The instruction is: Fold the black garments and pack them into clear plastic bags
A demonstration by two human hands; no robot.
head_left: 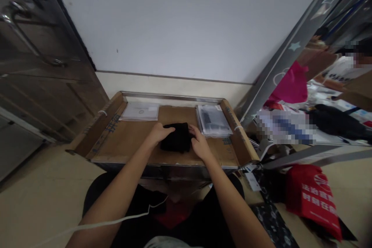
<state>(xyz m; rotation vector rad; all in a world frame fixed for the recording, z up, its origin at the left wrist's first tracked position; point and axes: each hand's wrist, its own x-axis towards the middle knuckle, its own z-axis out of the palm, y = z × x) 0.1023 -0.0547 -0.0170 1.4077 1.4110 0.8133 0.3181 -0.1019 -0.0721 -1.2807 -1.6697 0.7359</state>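
A folded black cloth item (176, 138), its exact kind not clear, lies on the cardboard lining of a shallow tray in front of me. My left hand (158, 133) grips its left side, thumb on top and the other fingers hidden beneath or behind it. At its right edge is my right hand (199, 142), fingers loosely bent and apart, fingertips touching or very close to the cloth. A stack of clear plastic packets (213, 121) with dark contents lies to the right. Flat pale packets (140, 111) lie at the back left.
Raised cardboard walls (236, 133) edge the tray, which stands against a white wall panel (174, 27). A metal door with a handle (31, 42) is at left. At right are a cluttered table, another person and a red bag (312, 197) on the floor. A white cable (116, 221) crosses my left forearm.
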